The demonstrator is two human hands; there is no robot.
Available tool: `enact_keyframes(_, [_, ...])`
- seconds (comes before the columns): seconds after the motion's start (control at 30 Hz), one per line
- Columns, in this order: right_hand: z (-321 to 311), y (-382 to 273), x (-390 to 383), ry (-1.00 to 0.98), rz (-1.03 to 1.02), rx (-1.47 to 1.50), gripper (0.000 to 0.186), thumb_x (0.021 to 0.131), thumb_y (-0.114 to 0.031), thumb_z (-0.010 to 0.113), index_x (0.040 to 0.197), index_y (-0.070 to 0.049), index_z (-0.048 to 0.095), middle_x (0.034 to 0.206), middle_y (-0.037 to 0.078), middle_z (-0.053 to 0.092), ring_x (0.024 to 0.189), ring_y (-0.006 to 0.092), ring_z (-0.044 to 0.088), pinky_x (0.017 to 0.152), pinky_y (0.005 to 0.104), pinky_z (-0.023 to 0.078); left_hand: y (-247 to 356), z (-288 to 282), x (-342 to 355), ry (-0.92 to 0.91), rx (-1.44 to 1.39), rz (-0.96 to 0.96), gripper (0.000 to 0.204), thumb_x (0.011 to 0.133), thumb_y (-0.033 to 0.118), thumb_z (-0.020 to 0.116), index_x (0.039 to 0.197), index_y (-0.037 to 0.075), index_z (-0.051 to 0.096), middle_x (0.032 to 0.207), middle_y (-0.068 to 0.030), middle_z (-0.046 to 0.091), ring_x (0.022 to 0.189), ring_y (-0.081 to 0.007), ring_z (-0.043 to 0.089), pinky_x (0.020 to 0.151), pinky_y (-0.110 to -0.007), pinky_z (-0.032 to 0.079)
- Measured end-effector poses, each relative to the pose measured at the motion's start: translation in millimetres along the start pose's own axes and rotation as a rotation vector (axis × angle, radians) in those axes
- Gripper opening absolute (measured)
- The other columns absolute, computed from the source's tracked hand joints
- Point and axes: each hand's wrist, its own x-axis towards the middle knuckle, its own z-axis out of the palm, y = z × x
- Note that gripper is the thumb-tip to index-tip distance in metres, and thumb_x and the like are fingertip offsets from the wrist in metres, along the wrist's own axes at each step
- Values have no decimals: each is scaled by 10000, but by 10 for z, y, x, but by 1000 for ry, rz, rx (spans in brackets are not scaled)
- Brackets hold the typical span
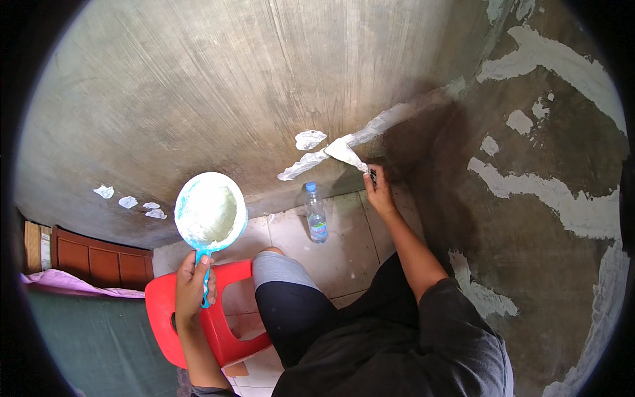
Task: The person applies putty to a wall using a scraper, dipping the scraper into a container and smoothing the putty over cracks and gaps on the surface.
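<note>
My left hand point(193, 286) is closed round the blue handle of a round dipper point(239, 210), whose bowl holds white filler paste point(213, 210). It hangs over a red plastic stool. In my right hand point(380, 192) is a putty knife point(346, 153), its blade coated white and lying against the wall point(218, 86). The blade touches a slanting white strip of filler point(378, 127), which runs up toward the corner. A separate small white patch point(310, 139) sits just left of the blade. Most of the knife's handle is hidden in my fingers.
A clear water bottle point(317, 221) with a blue cap stands on the tiled floor point(347, 218) between me and the wall. The red stool point(228, 334) is beside my left leg. Brown wooden furniture point(99, 261) is at left. The right wall point(529, 251) carries several white streaks.
</note>
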Motion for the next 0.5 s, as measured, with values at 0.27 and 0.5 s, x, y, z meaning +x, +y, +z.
enact_keyframes(0.27, [-122,411,-376,70,8,-148,275,1001,-185,598,1222,-29,555,1144,207,600,1057,377,594,926,439,478,57,36,19,-25,-6,2,266,1040,305,571,1028,39,554,570,-24,508,371,-103,446,359,-257,362])
enact_keyframes(0.5, [139,-334,-121,-58,-133,-173,237,977,-126,585,1181,-9,553,1101,219,571,1080,414,515,983,491,404,15,0,0,-25,-11,6,261,1041,294,570,1027,34,553,580,-24,508,375,-103,446,361,-258,365])
